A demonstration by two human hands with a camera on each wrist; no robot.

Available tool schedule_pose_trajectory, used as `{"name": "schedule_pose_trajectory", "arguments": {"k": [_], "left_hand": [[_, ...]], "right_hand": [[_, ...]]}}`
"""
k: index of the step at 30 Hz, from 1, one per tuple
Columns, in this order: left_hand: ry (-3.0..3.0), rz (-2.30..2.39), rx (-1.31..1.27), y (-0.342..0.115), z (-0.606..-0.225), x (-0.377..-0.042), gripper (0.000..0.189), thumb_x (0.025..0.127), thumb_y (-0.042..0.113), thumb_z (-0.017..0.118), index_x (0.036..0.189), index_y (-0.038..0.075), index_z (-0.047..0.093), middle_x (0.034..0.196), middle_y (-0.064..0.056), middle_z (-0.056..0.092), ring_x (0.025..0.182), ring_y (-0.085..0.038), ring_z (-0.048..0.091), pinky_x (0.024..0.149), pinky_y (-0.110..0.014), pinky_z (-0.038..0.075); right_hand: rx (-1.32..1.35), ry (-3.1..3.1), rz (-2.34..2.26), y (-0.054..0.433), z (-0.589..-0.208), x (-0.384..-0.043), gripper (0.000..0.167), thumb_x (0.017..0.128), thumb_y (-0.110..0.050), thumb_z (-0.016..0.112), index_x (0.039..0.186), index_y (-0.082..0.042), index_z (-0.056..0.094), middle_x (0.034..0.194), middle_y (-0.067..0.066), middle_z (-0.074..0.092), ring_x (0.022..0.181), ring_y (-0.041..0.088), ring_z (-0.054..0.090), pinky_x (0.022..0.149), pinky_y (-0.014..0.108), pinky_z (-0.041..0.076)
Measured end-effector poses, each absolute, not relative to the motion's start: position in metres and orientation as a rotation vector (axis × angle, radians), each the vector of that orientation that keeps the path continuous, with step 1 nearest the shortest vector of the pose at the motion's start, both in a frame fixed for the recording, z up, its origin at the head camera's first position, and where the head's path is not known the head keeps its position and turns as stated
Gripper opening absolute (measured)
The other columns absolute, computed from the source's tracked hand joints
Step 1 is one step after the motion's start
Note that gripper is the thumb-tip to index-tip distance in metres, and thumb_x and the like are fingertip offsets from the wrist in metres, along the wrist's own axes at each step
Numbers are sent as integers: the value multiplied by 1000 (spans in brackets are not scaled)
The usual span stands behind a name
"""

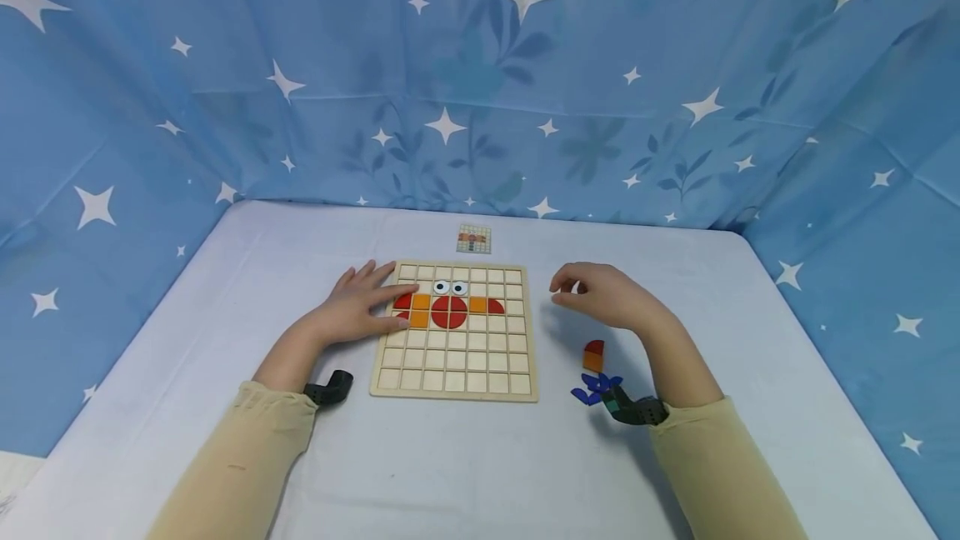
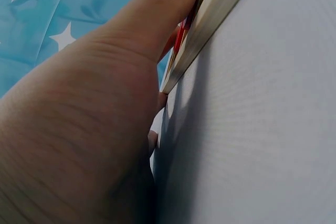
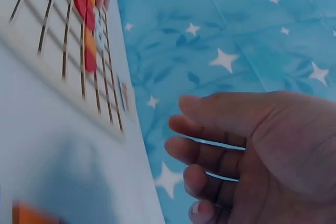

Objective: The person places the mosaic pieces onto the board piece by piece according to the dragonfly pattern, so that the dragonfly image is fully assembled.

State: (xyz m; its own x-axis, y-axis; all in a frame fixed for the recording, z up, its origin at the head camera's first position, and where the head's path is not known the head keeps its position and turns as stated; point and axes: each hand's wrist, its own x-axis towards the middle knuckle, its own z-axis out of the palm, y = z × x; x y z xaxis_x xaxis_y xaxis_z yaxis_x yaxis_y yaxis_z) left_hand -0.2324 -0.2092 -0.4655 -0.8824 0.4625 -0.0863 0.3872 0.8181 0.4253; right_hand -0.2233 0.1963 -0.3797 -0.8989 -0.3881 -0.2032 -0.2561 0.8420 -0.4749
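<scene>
A wooden grid board (image 1: 455, 386) lies on the table with coloured pieces in its cells. Two eye pieces (image 1: 451, 287) sit above a red circle (image 1: 449, 312) made of quarter pieces, with orange squares (image 1: 420, 311) to its left and an orange square (image 1: 477, 304) to its right, beside a red quarter piece (image 1: 495, 306). My left hand (image 1: 360, 304) rests on the board's left side, fingers spread and partly covering red pieces (image 1: 402, 302). Right of the board my right hand (image 1: 603, 294) hovers above the table, fingers loosely bent, holding nothing in the right wrist view.
A loose red quarter piece (image 1: 594, 347) touches an orange square (image 1: 592, 362) right of the board. Several blue pieces (image 1: 590, 388) lie nearer me, partly behind the right wrist camera (image 1: 633, 407). A small pattern card (image 1: 474, 238) lies beyond the board. A starry blue curtain (image 1: 480, 107) surrounds the table.
</scene>
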Motion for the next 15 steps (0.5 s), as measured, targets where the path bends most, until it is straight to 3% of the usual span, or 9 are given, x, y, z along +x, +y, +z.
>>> {"name": "schedule_pose_trajectory", "arguments": {"k": [5,15], "left_hand": [[2822,591,662,-210,-467,-233,68,87,67,60,148,42,43,167,-7,15,153,-42,2,122,-61,-2],[2829,574,657,-209,-468,-234,69,86,68,60,148,43,43,167,-8,14,154,-41,2,122,-59,-2]], "right_hand": [[-499,2686,-656,229,-386,-214,21,96,-26,65,115,-17,67,104,0,65,94,20,56,75,32,50],[-532,2468,-658,266,-414,-211,28,89,-15,71,111,-33,69,110,-5,61,99,20,52,83,34,48]]}}
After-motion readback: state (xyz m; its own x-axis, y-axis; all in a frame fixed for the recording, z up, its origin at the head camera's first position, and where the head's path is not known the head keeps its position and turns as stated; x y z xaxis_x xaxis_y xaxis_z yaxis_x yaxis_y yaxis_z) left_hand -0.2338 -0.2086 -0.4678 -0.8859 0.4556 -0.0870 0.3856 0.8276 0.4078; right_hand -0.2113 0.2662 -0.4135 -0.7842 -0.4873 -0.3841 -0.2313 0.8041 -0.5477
